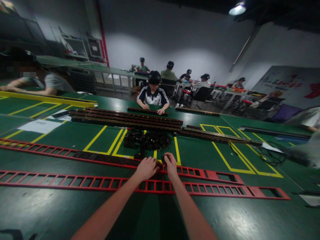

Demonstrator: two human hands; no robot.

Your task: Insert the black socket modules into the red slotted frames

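My left hand (148, 168) is over the farther red ladder-like frame (190, 171), fingers curled together. Whatever it grips there, if anything, is hidden. Beside it, my right hand (171, 164) pinches a small black part (163, 159) between thumb and fingers, just above the same frame. To the left of my hands, several black pieces (107, 158) sit in a row in this frame's openings. A heap of black parts (150, 139) lies just beyond my hands. Nearer to me, a second red ladder-like frame (210, 189) runs under my forearms.
Long dark rails (130, 118) lie stacked behind the heap. At the left are a yellow rail (47, 99), white paper (40, 126) and a phone (61, 114). A co-worker (154, 95) sits opposite with both hands on a dark strip. Cables (270, 156) lie at the right.
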